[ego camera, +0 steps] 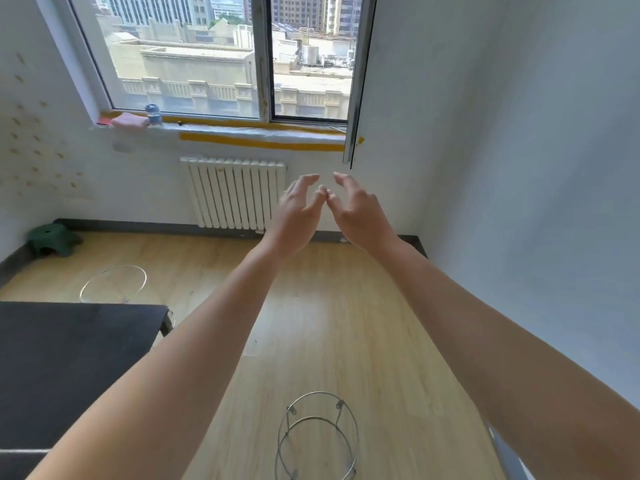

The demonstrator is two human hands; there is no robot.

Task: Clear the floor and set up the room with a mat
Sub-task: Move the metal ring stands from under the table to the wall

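Both my arms reach out forward over the wooden floor (346,323). My left hand (299,209) and my right hand (360,209) are raised side by side in front of the white wall, fingers spread and curled, thumbs nearly touching, with nothing in them. A black flat surface (69,358) that may be a mat or a tabletop lies at the left, held up at one corner by a metal leg. A wire ring stand (317,438) sits on the floor below my arms. No other mat is in view.
A clear round stool or ring (114,284) stands on the floor at the left, behind the black surface. A green low stool (53,239) sits in the far left corner. A white radiator (235,195) hangs under the window; a bottle (153,114) and a pink cloth (130,121) rest on the sill.
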